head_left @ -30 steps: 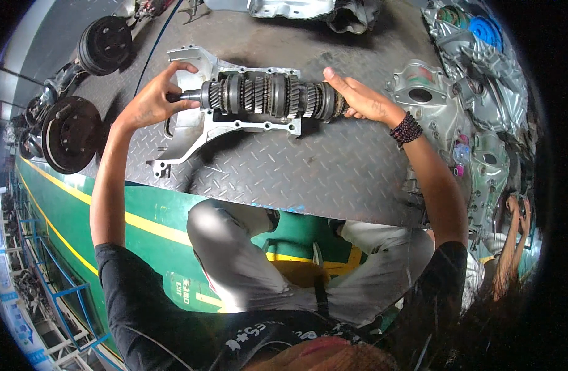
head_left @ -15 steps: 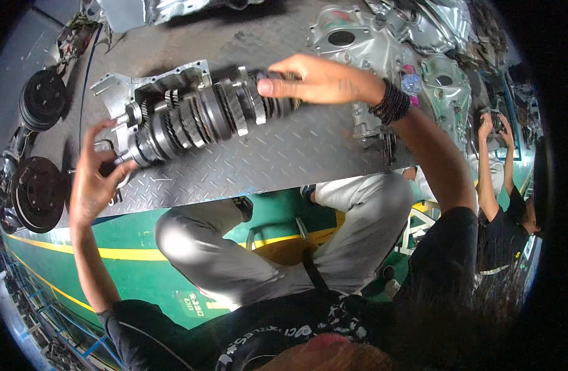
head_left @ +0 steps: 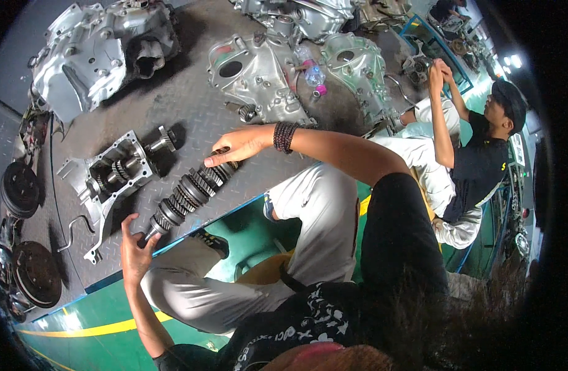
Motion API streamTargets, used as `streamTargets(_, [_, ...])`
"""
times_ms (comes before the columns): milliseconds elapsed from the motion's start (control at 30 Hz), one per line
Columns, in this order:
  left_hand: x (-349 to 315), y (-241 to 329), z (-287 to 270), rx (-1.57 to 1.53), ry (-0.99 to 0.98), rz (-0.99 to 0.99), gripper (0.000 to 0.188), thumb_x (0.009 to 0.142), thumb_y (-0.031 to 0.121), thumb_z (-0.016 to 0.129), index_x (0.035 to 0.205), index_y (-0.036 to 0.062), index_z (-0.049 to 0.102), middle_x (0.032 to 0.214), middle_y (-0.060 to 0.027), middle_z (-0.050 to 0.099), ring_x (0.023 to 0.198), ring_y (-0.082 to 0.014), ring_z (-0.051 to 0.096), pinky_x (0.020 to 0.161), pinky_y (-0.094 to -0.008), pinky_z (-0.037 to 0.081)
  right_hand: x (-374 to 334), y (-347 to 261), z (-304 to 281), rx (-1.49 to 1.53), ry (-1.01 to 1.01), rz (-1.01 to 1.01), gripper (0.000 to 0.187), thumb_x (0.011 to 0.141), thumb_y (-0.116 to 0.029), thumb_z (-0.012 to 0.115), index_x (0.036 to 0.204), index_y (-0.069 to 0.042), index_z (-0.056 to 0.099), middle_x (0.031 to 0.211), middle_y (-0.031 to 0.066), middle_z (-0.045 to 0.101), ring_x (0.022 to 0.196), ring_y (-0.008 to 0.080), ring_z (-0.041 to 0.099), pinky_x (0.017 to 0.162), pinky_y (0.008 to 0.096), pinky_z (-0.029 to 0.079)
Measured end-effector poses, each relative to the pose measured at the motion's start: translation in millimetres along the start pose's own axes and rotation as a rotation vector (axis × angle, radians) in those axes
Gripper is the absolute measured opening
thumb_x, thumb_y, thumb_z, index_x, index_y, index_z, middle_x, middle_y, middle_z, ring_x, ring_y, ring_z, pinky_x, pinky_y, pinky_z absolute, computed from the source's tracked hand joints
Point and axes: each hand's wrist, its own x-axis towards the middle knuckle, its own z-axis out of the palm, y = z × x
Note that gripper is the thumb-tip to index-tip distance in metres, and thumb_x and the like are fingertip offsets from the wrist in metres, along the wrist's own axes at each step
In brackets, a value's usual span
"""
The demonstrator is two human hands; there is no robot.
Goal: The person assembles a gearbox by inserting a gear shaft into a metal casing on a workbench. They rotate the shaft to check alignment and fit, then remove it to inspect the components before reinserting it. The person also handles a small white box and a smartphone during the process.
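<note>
A thick gear shaft (head_left: 190,193), stacked with several toothed gears and rings, lies slantwise between my two hands near the table's front edge. At its near left end, my left hand (head_left: 135,252) curls its thumb and fingers around the thin shaft tip. Over the far right end, my right hand (head_left: 244,144) is wrapped with the thumb on top; its fingertips are partly hidden behind the gears. Just left of the shaft stands an open metal gearbox housing (head_left: 108,209). A thinner gear shaft (head_left: 120,170) sits inside it, its toothed end sticking out of the far side.
A large gearbox casing (head_left: 89,68) stands at the back left. Silver cover castings (head_left: 259,77) (head_left: 356,68) and a plastic bottle (head_left: 312,73) lie farther right. Rusty round drums (head_left: 37,272) line the left edge. A co-worker (head_left: 475,148) sits at the right, handling a part.
The gear shaft has moved from in front of the housing toward me and the table's edge, now standing apart from it. My view has turned to the right.
</note>
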Motion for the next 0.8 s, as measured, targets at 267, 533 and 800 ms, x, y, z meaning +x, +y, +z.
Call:
streamTargets(267, [20, -26, 16, -0.119, -0.026, 0.012, 0.074, 0.087, 0.001, 0.084, 0.147, 0.0115, 0.043, 0.074, -0.0068, 0.066, 0.069, -0.0117, 0.056, 0.063, -0.0280, 0.045, 7, 12, 4, -0.057, 0.103, 0.017, 0.097, 0.091, -0.091, 0.041, 0.119, -0.002, 0.070, 0.103, 0.0177, 0.073, 0.097, 0.0320, 0.069, 0.087, 0.0442, 0.053])
streamTargets(533, [26, -10, 8, 0.013, -0.076, -0.017, 0.065, 0.087, 0.001, 0.083, 0.143, 0.0100, 0.050, 0.081, -0.0082, 0.070, 0.075, -0.0129, 0.060, 0.070, -0.0300, 0.048, 0, 3, 6, -0.180, 0.120, 0.051, 0.094, 0.093, -0.089, 0.039, 0.114, -0.003, 0.070, 0.096, 0.0206, 0.074, 0.095, 0.0378, 0.072, 0.085, 0.0487, 0.054])
streamTargets(800, [19, 1, 16, 0.012, -0.121, 0.054, 0.079, 0.087, 0.008, 0.075, 0.158, 0.0161, 0.042, 0.086, -0.0092, 0.059, 0.076, -0.0200, 0.057, 0.074, -0.0363, 0.051, -5, -2, 27, -0.298, 0.406, 0.011, 0.091, 0.095, -0.086, 0.036, 0.104, -0.004, 0.076, 0.099, 0.0255, 0.076, 0.098, 0.0468, 0.072, 0.089, 0.0526, 0.056])
